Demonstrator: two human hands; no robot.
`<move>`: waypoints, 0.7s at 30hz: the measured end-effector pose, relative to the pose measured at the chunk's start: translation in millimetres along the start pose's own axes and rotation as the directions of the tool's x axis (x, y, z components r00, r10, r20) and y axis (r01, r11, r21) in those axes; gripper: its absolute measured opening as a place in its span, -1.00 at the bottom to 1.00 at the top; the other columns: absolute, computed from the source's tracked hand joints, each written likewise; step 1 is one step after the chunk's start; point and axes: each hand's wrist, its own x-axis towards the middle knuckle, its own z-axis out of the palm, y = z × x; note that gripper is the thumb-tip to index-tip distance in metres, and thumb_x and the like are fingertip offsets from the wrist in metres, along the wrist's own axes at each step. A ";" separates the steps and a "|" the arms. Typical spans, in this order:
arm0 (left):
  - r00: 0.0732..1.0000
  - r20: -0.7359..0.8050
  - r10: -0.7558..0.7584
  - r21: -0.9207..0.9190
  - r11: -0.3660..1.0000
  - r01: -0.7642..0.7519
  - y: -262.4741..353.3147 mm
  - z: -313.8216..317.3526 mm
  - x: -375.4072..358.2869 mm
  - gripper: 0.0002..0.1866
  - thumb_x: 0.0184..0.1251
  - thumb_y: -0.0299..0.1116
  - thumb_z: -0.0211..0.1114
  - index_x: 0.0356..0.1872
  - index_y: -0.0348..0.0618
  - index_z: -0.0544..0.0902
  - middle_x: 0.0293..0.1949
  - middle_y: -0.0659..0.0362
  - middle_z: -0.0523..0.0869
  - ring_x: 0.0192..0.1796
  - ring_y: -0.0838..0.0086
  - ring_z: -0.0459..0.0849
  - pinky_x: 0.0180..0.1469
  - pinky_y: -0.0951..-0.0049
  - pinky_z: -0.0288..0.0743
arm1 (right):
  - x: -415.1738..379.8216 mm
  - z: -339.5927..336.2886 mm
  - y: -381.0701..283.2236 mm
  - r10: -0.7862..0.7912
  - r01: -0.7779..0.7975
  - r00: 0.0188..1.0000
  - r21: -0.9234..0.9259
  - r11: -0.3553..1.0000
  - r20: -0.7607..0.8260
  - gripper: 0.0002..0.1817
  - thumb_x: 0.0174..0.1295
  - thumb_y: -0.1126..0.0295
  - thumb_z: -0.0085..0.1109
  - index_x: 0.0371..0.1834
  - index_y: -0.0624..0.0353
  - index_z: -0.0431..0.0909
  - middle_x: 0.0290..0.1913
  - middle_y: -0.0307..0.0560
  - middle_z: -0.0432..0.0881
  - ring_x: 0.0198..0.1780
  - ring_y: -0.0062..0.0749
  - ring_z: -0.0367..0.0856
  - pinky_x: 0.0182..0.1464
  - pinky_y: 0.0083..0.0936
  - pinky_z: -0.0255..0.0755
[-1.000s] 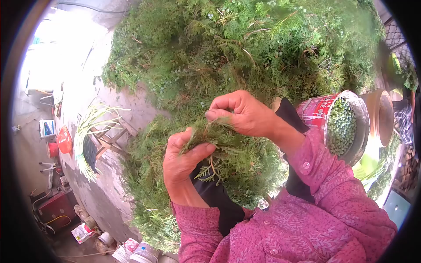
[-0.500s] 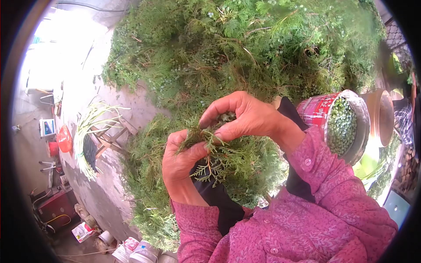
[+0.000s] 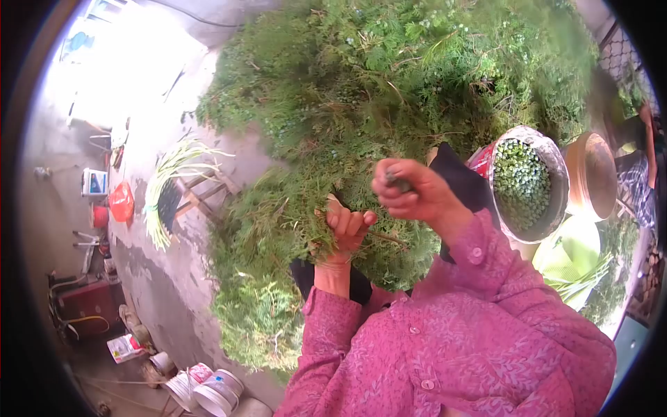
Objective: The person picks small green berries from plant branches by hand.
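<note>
In front of the person's chest, above a great heap of green conifer cuttings [image 3: 389, 76] spread over the concrete ground, the two hands are working a sprig apart. The left hand [image 3: 345, 233] grips a bunch of the green twigs [image 3: 306, 208], its fingers [image 3: 356, 221] curled tight round the stems so that only the fingertips show from behind the foliage. The right hand [image 3: 411, 191] is raised just above and to the right of it, its fingers bunched together on something small and grey-green; it looks like one or more plucked berries, though the view is too blurred to be sure. Just beyond the right wrist stands a red tin can [image 3: 526, 182], open at the top and nearly full of small green berries [image 3: 520, 177]. Beside the can is a brown round basin [image 3: 590, 174], and a stool with green stalks [image 3: 174, 184] lies off to the left. To do this step well, the judgement from here is that the left hand should keep the bunch steady and turned so the berries face up, while the right hand pinches each one close to its base and pulls cleanly, so that no scaly leaf comes away with it. The can sits near enough that a short reach over its rim would serve.
</note>
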 end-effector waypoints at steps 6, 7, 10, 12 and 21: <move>0.998 0.007 0.060 -0.087 0.994 -0.059 -21.9 48.0 -48.6 -0.82 0.23 -0.20 0.12 -0.48 -0.01 0.46 -0.76 0.43 0.20 -0.64 0.64 0.14 -0.11 0.42 0.15 | -103.8 63.3 -35.6 -0.699 0.375 0.614 -0.644 0.666 -0.366 -0.88 0.11 0.42 0.05 -0.31 0.20 0.46 -0.57 -0.30 0.41 -0.71 -0.78 0.21 -0.73 -0.82 0.07; 0.998 0.021 0.052 -0.092 0.994 -0.050 -23.4 54.5 -55.9 -0.79 0.23 -0.15 0.10 -0.49 -0.02 0.45 -0.76 0.42 0.16 -0.63 0.61 0.12 -0.11 0.39 0.16 | -123.6 78.5 -40.2 -0.835 0.396 0.427 -0.758 0.518 -0.348 -0.87 0.10 0.44 0.06 -0.30 0.21 0.48 -0.55 -0.29 0.45 -0.68 -0.77 0.25 -0.72 -0.85 0.06; 0.997 0.043 0.069 -0.062 0.996 -0.066 -23.3 73.2 -72.1 -0.82 0.22 -0.18 0.11 -0.44 -0.03 0.45 -0.74 0.40 0.19 -0.62 0.60 0.14 -0.12 0.38 0.18 | -199.7 56.7 -66.4 -0.993 0.269 0.003 -0.956 0.114 -0.117 -0.84 0.11 0.43 0.08 -0.25 0.20 0.54 -0.46 -0.23 0.54 -0.56 -0.69 0.39 -0.57 -0.78 0.23; 0.994 0.064 0.090 -0.009 0.996 -0.090 -22.6 81.9 -81.3 -0.80 0.26 -0.16 0.07 -0.43 -0.04 0.45 -0.74 0.41 0.21 -0.62 0.62 0.16 -0.14 0.41 0.17 | -252.1 8.8 -92.3 -1.000 -0.078 -0.025 -0.997 -0.003 0.005 -0.76 0.10 0.39 0.08 -0.17 0.19 0.55 -0.39 -0.17 0.59 -0.44 -0.57 0.48 -0.37 -0.67 0.37; 0.820 -0.169 0.546 0.416 0.794 -0.443 74.1 118.5 -183.0 -0.70 0.07 -0.22 0.25 -0.20 -0.13 0.49 -0.52 0.16 0.52 -0.42 0.35 0.48 -0.06 0.13 0.34 | -305.0 -66.5 -60.6 -0.833 -0.632 0.205 -0.720 0.289 -0.514 -0.66 0.12 0.27 0.07 -0.12 0.28 0.51 -0.50 -0.22 0.53 -0.55 -0.60 0.47 -0.51 -0.68 0.37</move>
